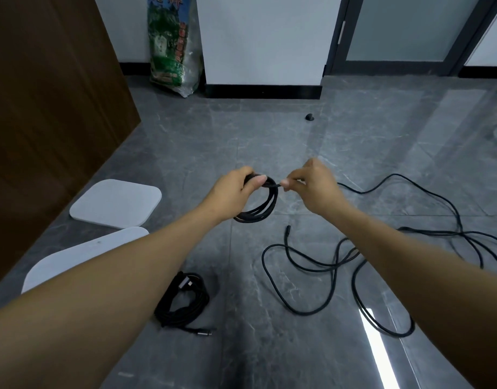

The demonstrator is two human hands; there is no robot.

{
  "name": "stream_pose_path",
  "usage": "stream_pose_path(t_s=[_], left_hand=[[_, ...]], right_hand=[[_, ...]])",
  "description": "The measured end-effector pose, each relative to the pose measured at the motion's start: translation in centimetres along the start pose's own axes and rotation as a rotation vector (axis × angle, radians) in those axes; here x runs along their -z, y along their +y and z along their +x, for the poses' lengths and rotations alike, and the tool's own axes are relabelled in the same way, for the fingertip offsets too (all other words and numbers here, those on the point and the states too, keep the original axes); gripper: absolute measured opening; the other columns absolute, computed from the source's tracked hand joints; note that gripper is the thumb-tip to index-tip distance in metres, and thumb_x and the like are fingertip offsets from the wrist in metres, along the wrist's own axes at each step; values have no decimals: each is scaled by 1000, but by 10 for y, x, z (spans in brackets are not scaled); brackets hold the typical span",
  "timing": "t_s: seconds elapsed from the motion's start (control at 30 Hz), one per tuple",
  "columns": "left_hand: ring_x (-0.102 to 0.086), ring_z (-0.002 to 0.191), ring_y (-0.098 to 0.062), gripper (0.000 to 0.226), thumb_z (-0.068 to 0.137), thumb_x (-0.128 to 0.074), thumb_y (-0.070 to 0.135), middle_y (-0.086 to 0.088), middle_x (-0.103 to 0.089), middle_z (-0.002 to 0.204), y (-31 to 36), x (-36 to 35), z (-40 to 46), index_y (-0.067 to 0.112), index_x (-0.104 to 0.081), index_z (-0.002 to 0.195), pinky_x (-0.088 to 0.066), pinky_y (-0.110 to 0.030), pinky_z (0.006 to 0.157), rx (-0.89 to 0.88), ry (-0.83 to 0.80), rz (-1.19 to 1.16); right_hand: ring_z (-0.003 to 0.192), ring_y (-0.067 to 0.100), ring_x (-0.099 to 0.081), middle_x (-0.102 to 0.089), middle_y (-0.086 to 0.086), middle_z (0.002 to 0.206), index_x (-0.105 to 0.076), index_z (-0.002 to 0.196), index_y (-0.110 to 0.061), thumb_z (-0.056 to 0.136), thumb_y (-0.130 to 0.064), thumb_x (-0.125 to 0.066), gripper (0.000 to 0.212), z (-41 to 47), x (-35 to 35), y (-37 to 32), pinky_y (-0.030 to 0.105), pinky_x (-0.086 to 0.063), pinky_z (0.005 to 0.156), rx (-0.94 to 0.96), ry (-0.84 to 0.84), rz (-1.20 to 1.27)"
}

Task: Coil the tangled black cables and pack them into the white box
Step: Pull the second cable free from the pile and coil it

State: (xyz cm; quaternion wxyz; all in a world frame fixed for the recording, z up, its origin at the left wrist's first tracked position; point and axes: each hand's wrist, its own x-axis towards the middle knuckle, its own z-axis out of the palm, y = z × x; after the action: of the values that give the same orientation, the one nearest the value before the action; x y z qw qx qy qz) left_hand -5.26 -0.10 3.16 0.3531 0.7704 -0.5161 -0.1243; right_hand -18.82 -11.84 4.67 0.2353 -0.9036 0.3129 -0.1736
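Both hands are held out over the grey floor (185, 153) in the head view. A coil (265, 204) of black cable is gripped at its top by the left hand (236, 186), the fingers curled round the bundled loops and the thumb laid across them; the rest of the coil hangs below that hand, clear of the floor as far as can be seen. Just right of it, the cable's end is pinched between thumb and fingertips of the right hand (312, 182), close beside the top of the coil.

Below and to the right of the right hand, loose cable (326, 265) is spread in tangled loops across the floor, one plug end lying just under the held coil. Below the left hand, near the left forearm, a second coil (182, 301) lies flat on the floor with its plug sticking out.

To the left of the left hand, two white box parts are seen on the floor: one (115, 203) lying open to view, the other (81, 254) partly hidden behind the left forearm. Which is lid and which is base cannot be told.

Beyond the hands, a green printed bag (171, 46) leans against the white wall, and a small black doorstop (309, 117) sits on the floor.
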Motion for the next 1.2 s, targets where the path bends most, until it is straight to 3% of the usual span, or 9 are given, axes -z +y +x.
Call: stream_pose_path(t_s=[0.1,0.17,0.3,0.5,0.67,0.77,0.83,1.0,1.2], left_hand=[[-33,42,-7,30,98,-45,32,9,-37,50,4,-2,6,15,-51,74,-29,-25,46,86,68,-421],[-27,39,-5,31,99,-44,30,12,-32,45,6,-2,9,12,-49,74,-25,-23,42,130,82,-608],[-26,38,-4,32,99,-43,31,13,-31,43,5,-1,10,9,-49,77,-27,-19,41,182,53,-726],[-26,39,-4,34,100,-40,36,14,-31,43,0,-5,6,9,-50,81,-28,-19,45,257,-109,-669],[-25,40,-4,38,99,-38,38,11,-29,46,4,1,4,8,-49,79,-26,-17,44,262,-246,-693],[-23,40,-4,38,100,-38,38,10,-28,47,7,0,3,10,-49,76,-23,-18,43,228,-173,-736],[-22,41,-5,37,99,-39,37,9,-28,48,8,-3,3,11,-50,76,-20,-21,44,202,-101,-722],[-31,44,-8,32,96,-45,40,13,-36,47,0,-11,3,20,-49,72,-27,-25,46,128,119,-492],[-40,50,-6,30,96,-47,36,11,-40,54,1,-15,-2,10,-49,81,-28,-19,48,-14,356,-67]], right_hand=[[59,26,-43,-43,17,69,-68,92,9,93,-29,-54,40,-2,-1,-4,27,-36,55,-16,38,139],[71,38,-57,-57,27,80,-64,91,13,95,-30,-51,45,-3,-4,-7,37,-50,67,0,55,161],[84,31,-58,-62,20,96,-66,91,7,96,-33,-47,44,-5,-9,-10,37,-44,73,35,77,149],[92,20,-54,-52,11,116,-61,117,-2,89,-39,-58,47,-5,-15,-5,24,-38,76,78,87,-42],[99,23,-57,-58,11,111,-64,113,-2,88,-36,-60,43,-8,-11,1,17,-40,74,90,43,66],[96,26,-63,-68,13,104,-66,109,-7,91,-26,-58,27,-11,-8,-6,33,-49,88,46,-48,316],[94,17,-65,-70,8,102,-66,109,-11,91,-15,-59,20,-11,-8,-11,28,-50,93,-26,-117,590],[76,7,-66,-67,2,85,-65,105,0,86,7,-57,21,-5,-12,-12,20,-51,87,-133,-105,923],[64,6,-65,-65,6,78,-64,94,-3,91,6,-48,18,-5,-15,-15,18,-53,73,-191,-155,1100]])
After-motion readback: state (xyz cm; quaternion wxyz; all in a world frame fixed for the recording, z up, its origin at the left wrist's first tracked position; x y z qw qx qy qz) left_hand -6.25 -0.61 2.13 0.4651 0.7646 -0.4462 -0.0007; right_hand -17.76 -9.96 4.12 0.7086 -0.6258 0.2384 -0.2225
